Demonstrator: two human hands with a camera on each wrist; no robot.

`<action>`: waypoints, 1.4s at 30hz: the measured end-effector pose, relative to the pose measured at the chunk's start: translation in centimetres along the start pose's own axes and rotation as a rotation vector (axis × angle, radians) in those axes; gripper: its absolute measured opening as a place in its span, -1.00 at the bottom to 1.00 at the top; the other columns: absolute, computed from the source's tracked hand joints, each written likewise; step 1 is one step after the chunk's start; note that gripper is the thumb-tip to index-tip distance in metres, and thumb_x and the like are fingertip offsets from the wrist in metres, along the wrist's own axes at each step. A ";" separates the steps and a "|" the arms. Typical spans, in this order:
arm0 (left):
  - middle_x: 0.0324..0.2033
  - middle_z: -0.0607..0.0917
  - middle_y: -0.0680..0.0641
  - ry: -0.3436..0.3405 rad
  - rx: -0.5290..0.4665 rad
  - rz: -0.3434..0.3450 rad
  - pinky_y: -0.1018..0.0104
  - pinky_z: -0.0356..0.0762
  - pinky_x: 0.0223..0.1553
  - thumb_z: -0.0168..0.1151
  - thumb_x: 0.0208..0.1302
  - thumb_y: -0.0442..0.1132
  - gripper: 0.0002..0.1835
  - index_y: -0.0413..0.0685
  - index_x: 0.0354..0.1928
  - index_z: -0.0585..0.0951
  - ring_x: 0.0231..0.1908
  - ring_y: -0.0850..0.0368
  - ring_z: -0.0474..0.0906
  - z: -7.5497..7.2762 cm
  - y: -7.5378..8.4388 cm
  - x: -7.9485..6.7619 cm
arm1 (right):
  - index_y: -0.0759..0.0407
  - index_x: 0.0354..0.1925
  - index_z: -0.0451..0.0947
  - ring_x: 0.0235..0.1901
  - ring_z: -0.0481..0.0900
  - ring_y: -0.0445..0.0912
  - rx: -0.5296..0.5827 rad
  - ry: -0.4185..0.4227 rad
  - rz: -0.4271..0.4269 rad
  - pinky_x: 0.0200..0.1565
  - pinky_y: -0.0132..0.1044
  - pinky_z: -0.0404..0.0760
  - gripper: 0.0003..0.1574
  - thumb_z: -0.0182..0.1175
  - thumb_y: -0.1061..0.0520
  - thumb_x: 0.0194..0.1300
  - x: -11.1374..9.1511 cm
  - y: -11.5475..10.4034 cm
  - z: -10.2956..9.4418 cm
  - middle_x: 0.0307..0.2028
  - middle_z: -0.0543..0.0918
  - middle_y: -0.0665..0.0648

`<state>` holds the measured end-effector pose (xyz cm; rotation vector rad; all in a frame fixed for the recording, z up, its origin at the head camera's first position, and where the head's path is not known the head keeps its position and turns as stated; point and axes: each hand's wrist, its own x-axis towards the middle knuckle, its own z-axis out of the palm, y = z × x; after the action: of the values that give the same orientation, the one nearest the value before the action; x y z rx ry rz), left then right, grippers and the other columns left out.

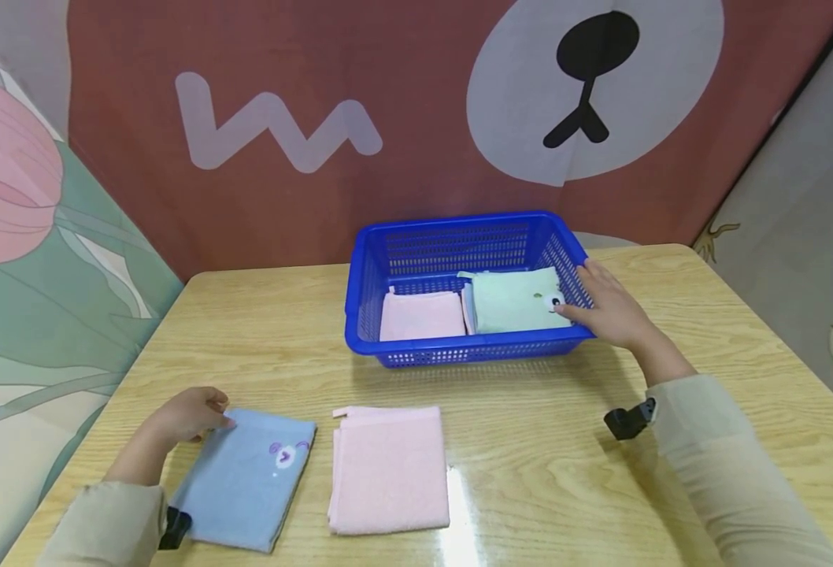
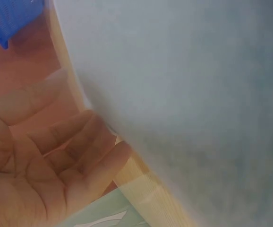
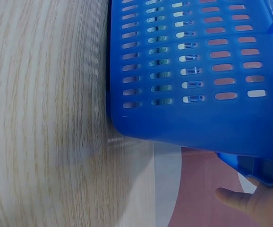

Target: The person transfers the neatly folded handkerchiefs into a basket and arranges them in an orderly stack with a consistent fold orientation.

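In the head view my left hand (image 1: 188, 415) is at the upper left corner of a folded light-blue towel (image 1: 246, 480) with a small animal face. The left wrist view shows its loosely bent fingers (image 2: 87, 146) right at the edge of that towel, the thumb held apart. My right hand (image 1: 615, 309) holds the right rim of a blue perforated basket (image 1: 469, 346), its thumb inside over a folded green towel (image 1: 509, 299). A folded pink towel (image 1: 422, 316) lies on the basket's left side.
Another folded pink towel (image 1: 390, 472) lies on the wooden table (image 1: 544, 457), right of the light-blue one. The basket stands near the back edge, before a brown patterned curtain (image 1: 282, 213). Dark wrist cameras (image 1: 631, 420) hang at both sleeves.
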<state>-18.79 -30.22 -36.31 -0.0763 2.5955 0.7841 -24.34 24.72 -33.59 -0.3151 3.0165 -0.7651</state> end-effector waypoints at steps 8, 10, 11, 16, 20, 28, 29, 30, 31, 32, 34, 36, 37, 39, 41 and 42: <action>-0.31 0.45 -0.36 0.019 0.042 0.025 0.22 0.44 -0.47 0.18 -0.02 -0.38 -0.59 -0.57 -0.18 0.34 -0.42 0.00 0.42 0.2 0.4 0.0 | 0.46 0.25 -0.27 0.24 -0.41 0.18 -0.003 0.001 -0.004 0.14 0.13 -0.28 0.05 -0.06 -0.23 0.18 0.0 -0.1 -0.1 0.26 -0.30 0.39; -0.32 0.46 -0.35 0.018 0.055 0.025 0.22 0.44 -0.47 0.18 -0.02 -0.39 -0.60 -0.56 -0.19 0.35 -0.41 0.00 0.42 0.2 0.5 0.0 | 0.47 0.25 -0.27 0.24 -0.41 0.18 -0.001 -0.001 -0.004 0.14 0.13 -0.28 0.06 -0.07 -0.23 0.18 0.0 -0.1 -0.1 0.26 -0.30 0.40; -0.32 0.46 -0.35 0.016 0.062 0.025 0.22 0.44 -0.46 0.18 -0.02 -0.39 -0.61 -0.56 -0.19 0.35 -0.41 0.00 0.42 0.2 0.5 0.0 | 0.47 0.25 -0.27 0.23 -0.41 0.18 -0.001 -0.001 -0.004 0.14 0.13 -0.28 0.06 -0.07 -0.24 0.18 0.0 -0.1 -0.1 0.26 -0.30 0.40; -0.32 0.47 -0.35 0.018 0.087 0.022 0.19 0.46 -0.43 0.19 -0.04 -0.40 -0.64 -0.55 -0.22 0.37 -0.38 -0.03 0.44 0.3 0.8 0.1 | 0.47 0.25 -0.26 0.24 -0.40 0.18 -0.004 0.006 -0.015 0.15 0.12 -0.28 0.07 -0.06 -0.24 0.17 0.0 0.0 -0.1 0.26 -0.28 0.40; -0.36 0.47 -0.30 0.031 0.107 0.024 0.18 0.45 -0.44 0.20 -0.06 -0.42 -0.70 -0.49 -0.29 0.38 -0.41 -0.02 0.43 0.5 0.9 0.1 | 0.47 0.25 -0.25 0.24 -0.39 0.17 -0.007 0.013 -0.023 0.15 0.11 -0.27 0.06 -0.05 -0.24 0.17 0.1 0.2 -0.1 0.26 -0.26 0.41; -0.47 0.47 -0.16 0.041 0.175 0.014 0.20 0.39 -0.47 0.19 -0.04 -0.41 -0.78 -0.39 -0.36 0.40 -0.46 0.03 0.38 0.9 0.7 0.4 | 0.47 0.25 -0.25 0.24 -0.39 0.18 -0.007 0.015 -0.025 0.15 0.12 -0.27 0.06 -0.04 -0.23 0.17 0.2 0.3 -0.1 0.26 -0.26 0.41; -0.48 0.47 -0.15 0.039 0.181 0.010 0.20 0.39 -0.47 0.19 -0.04 -0.40 -0.78 -0.39 -0.36 0.41 -0.47 0.03 0.38 0.9 0.7 0.5 | 0.47 0.25 -0.25 0.24 -0.39 0.18 -0.008 0.015 -0.024 0.15 0.12 -0.27 0.06 -0.04 -0.23 0.17 0.2 0.3 -0.1 0.26 -0.26 0.41; -0.49 0.47 -0.14 0.037 0.188 0.007 0.19 0.39 -0.47 0.19 -0.04 -0.40 -0.78 -0.39 -0.35 0.41 -0.47 0.03 0.38 0.9 0.7 0.5 | 0.47 0.25 -0.25 0.24 -0.40 0.17 -0.006 0.013 -0.022 0.14 0.12 -0.27 0.05 -0.04 -0.22 0.17 0.2 0.3 -0.1 0.26 -0.27 0.41; -0.49 0.48 -0.14 0.035 0.192 0.004 0.19 0.39 -0.46 0.18 -0.04 -0.40 -0.78 -0.39 -0.35 0.41 -0.46 0.02 0.38 1.0 0.7 0.5 | 0.47 0.25 -0.25 0.24 -0.40 0.17 -0.006 0.012 -0.022 0.14 0.12 -0.27 0.05 -0.04 -0.21 0.17 0.2 0.3 -0.1 0.26 -0.27 0.40; -0.48 0.48 -0.14 0.034 0.195 0.002 0.18 0.39 -0.46 0.18 -0.03 -0.40 -0.78 -0.39 -0.34 0.41 -0.46 0.02 0.38 1.0 0.8 0.5 | 0.47 0.25 -0.25 0.24 -0.40 0.17 -0.006 0.012 -0.021 0.14 0.12 -0.27 0.05 -0.04 -0.21 0.18 0.2 0.3 0.0 0.26 -0.27 0.40; -0.48 0.48 -0.14 0.031 0.201 -0.001 0.17 0.39 -0.45 0.17 -0.02 -0.41 -0.79 -0.39 -0.33 0.41 -0.45 0.02 0.38 1.0 0.8 0.6 | 0.47 0.25 -0.25 0.24 -0.40 0.17 -0.005 0.011 -0.021 0.14 0.12 -0.27 0.04 -0.04 -0.21 0.18 0.2 0.3 0.0 0.26 -0.27 0.40; -0.47 0.48 -0.15 0.027 0.204 0.002 0.16 0.39 -0.44 0.16 -0.02 -0.42 -0.80 -0.39 -0.33 0.41 -0.45 0.01 0.38 1.0 0.8 0.6 | 0.47 0.25 -0.24 0.24 -0.40 0.17 -0.001 0.012 -0.024 0.14 0.12 -0.27 0.05 -0.04 -0.21 0.18 0.2 0.3 0.0 0.26 -0.27 0.41; -0.47 0.48 -0.16 0.025 0.206 0.006 0.16 0.39 -0.44 0.16 -0.01 -0.42 -0.80 -0.39 -0.33 0.41 -0.45 0.01 0.37 1.0 0.8 0.6 | 0.47 0.25 -0.24 0.24 -0.40 0.17 0.000 0.012 -0.024 0.14 0.12 -0.27 0.05 -0.04 -0.21 0.18 0.2 0.3 0.1 0.26 -0.27 0.41; -0.47 0.47 -0.15 0.021 0.209 0.014 0.16 0.39 -0.44 0.15 -0.01 -0.43 -0.81 -0.38 -0.34 0.41 -0.44 0.01 0.37 1.0 0.7 0.6 | 0.47 0.25 -0.24 0.24 -0.40 0.17 0.000 0.013 -0.021 0.15 0.12 -0.27 0.06 -0.04 -0.22 0.17 0.2 0.4 0.1 0.26 -0.27 0.40; -0.46 0.47 -0.15 0.016 0.209 0.019 0.16 0.38 -0.43 0.15 0.00 -0.43 -0.82 -0.37 -0.34 0.40 -0.44 0.01 0.37 1.0 0.7 0.7 | 0.47 0.25 -0.24 0.24 -0.39 0.17 -0.001 0.015 -0.015 0.15 0.12 -0.27 0.06 -0.03 -0.23 0.16 0.3 0.4 0.1 0.26 -0.26 0.39; -0.46 0.47 -0.15 0.013 0.211 0.021 0.17 0.38 -0.43 0.15 0.00 -0.43 -0.82 -0.36 -0.34 0.40 -0.44 0.01 0.37 1.0 0.7 0.7 | 0.46 0.25 -0.24 0.24 -0.39 0.16 -0.001 0.015 -0.012 0.15 0.12 -0.27 0.07 -0.03 -0.23 0.16 0.2 0.5 0.0 0.26 -0.26 0.39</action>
<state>-19.14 -29.03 -37.02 0.0088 2.6786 0.5140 -24.67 25.05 -33.84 -0.3290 3.0319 -0.7699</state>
